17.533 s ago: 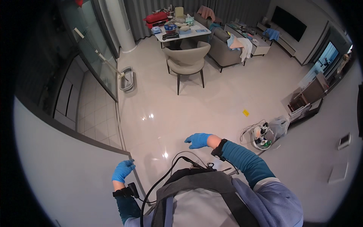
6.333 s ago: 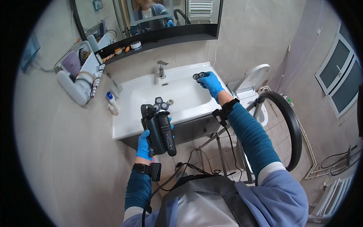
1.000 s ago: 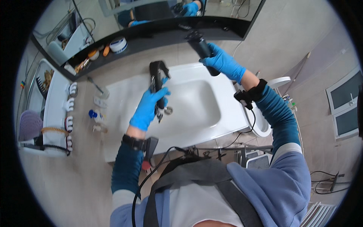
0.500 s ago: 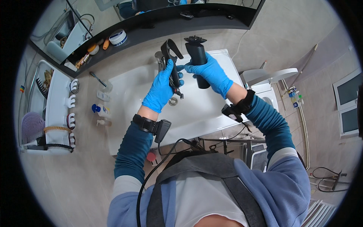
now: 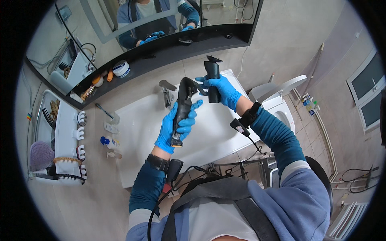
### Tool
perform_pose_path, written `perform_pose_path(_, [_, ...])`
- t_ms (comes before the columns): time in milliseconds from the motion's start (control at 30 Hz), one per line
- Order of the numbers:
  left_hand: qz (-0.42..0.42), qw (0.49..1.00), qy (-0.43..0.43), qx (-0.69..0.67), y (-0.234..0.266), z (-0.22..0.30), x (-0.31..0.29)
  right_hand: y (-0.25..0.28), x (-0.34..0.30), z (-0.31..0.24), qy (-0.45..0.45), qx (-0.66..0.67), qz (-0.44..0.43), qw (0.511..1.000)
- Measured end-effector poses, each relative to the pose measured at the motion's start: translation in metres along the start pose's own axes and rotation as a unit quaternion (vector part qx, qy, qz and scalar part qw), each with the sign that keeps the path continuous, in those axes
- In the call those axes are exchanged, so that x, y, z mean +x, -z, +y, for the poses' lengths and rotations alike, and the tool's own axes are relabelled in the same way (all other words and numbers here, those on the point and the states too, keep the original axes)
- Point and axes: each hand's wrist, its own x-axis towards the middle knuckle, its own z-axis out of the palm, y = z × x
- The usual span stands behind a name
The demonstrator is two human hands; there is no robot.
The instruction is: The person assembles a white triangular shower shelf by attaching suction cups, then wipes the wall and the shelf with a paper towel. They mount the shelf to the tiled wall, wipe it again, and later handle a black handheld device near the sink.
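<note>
My left hand (image 5: pixel 166 130), in a blue glove, is wrapped round a long black hair clipper (image 5: pixel 184 105). A curved black arm arches off the clipper's top toward my right hand, and a gold-coloured edge shows at its lower end. My right hand (image 5: pixel 226 91), gloved too, grips the body of a black electric shaver (image 5: pixel 212 71) held upright. A dark flared part stands tilted at the shaver's top. Both tools are above the white sink (image 5: pixel 138 124), apart from its surface. The curved arm's tip comes close to the shaver; whether they touch I cannot tell.
A metal faucet (image 5: pixel 167 91) rises behind my left hand. Pump bottles (image 5: pixel 109 141) and a toothbrush cup (image 5: pixel 115 118) line the sink's left side. A black shelf (image 5: pixel 157 56) under the mirror spans the back. The toilet (image 5: pixel 277 106) stands at right; a brush rack (image 5: pixel 64 140) hangs at left.
The view has tilted up, showing more mirror. My left hand has turned the clipper, bringing its broad side and gold-coloured end into view. The shaver remains in my right hand.
</note>
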Motion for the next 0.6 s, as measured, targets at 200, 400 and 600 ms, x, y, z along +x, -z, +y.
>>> perform_pose_path(200, [0.019,0.999,0.039,0.033,-0.001,-0.007,-0.001,0.01,-0.012,-0.001,-0.096,0.001,-0.07,0.993])
perform_pose_path(400, [0.059,0.997,0.003,0.039,-0.001,-0.011,0.007,0.009,-0.013,-0.002,-0.057,-0.077,-0.046,0.994])
perform_pose_path(600, [0.185,0.914,-0.031,0.36,-0.005,-0.004,0.006,0.008,-0.014,-0.01,-0.039,-0.13,0.056,0.989])
